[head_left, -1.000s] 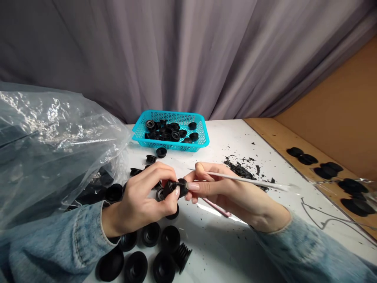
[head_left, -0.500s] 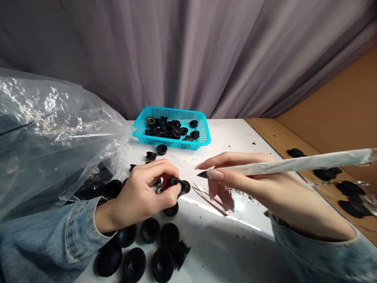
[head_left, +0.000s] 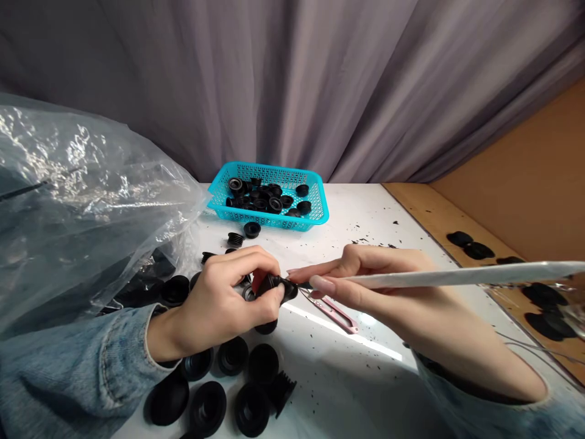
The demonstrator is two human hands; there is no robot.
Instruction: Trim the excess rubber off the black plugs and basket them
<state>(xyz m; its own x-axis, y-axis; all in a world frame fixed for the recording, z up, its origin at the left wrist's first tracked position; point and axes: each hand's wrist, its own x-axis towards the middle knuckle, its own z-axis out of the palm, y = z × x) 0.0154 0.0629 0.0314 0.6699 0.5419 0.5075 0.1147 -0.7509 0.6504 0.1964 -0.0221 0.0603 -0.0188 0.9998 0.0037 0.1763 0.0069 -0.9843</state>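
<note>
My left hand (head_left: pixel 231 299) pinches a black ribbed rubber part (head_left: pixel 289 291) between thumb and fingers, left of the middle. My right hand (head_left: pixel 361 274) grips a long white wrapped tool (head_left: pixel 411 279) with a dark tip. The tip is at the right end of the black part; whether it touches is hard to tell. Just below my right fingers lie pink-handled snips (head_left: pixel 340 317) on the white table (head_left: pixel 342 378). Several loose black rubber parts (head_left: pixel 233 356) sit below and around my left hand.
A blue basket (head_left: pixel 315 222) with several black parts stands at the back. On the left is a large clear plastic bag (head_left: pixel 91 183). Black scraps dot the table, and flat black pieces (head_left: pixel 479 250) lie on the wooden surface at right.
My right hand has moved left with the white tool, bringing its tip to the black part. My left hand has stayed nearly in place. More of the snips shows now.
</note>
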